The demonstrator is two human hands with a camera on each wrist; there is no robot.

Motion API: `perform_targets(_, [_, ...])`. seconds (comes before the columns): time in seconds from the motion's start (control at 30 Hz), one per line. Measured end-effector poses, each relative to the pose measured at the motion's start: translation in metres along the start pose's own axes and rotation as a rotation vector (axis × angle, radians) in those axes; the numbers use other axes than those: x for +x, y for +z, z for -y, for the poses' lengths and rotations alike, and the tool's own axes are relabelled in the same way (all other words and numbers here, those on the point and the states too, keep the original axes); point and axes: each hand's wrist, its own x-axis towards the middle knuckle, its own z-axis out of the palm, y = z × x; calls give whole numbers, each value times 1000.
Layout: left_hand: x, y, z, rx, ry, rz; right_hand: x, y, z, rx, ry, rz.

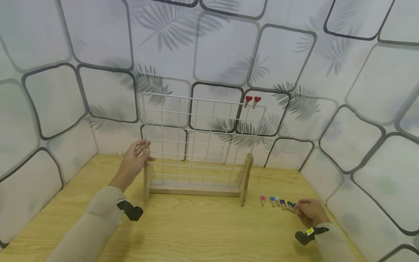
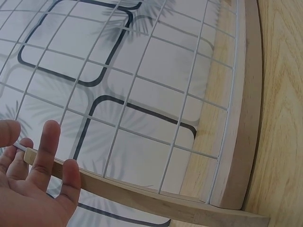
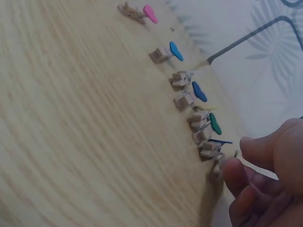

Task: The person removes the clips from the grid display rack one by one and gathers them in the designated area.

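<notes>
A white wire grid rack (image 1: 199,145) stands upright in a wooden base (image 1: 196,190). My left hand (image 1: 135,156) grips the grid's left edge wire just above the wooden upright (image 2: 128,193), thumb and fingers on either side. Over to the right, several mini clothespins with coloured heads lie in a row, among them a pink one (image 3: 135,13), a light blue one (image 3: 163,53) and a green one (image 3: 215,124). At the row's near end my right hand (image 1: 311,210) pinches the last clothespin (image 3: 217,169), its head between thumb and fingertip, its wooden body low over the table.
Two red heart clothespins, a left one (image 1: 248,99) and a right one (image 1: 257,99), are clipped on the grid's top wire near its right corner. The wood-grain table (image 1: 196,229) meets patterned walls (image 1: 370,83) behind and on both sides.
</notes>
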Motion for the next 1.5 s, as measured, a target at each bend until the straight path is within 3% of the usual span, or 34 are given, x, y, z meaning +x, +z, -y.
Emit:
perform_targets(0.2, [-1, 3, -1, 12, -1, 5, -6, -5, 16, 12, -65, 3])
perform_targets(0.4, [-1, 3, -2, 19, 12, 9, -9, -5, 43, 16, -105, 53])
perform_targets(0.57, [-1, 2, -2, 26, 6, -1, -6, 1, 70, 18, -191, 66])
perform_targets(1.0, [3, 2, 1, 27, 13, 3, -27, -13, 189, 85, -435, 72])
perform_targets(1.27, [5, -1, -4, 27, 27, -16, -41, -20, 262, 143, -526, 88])
perform_targets(1.5, [2, 1, 1, 36, 11, -2, -60, -19, 310, 141, -657, 17])
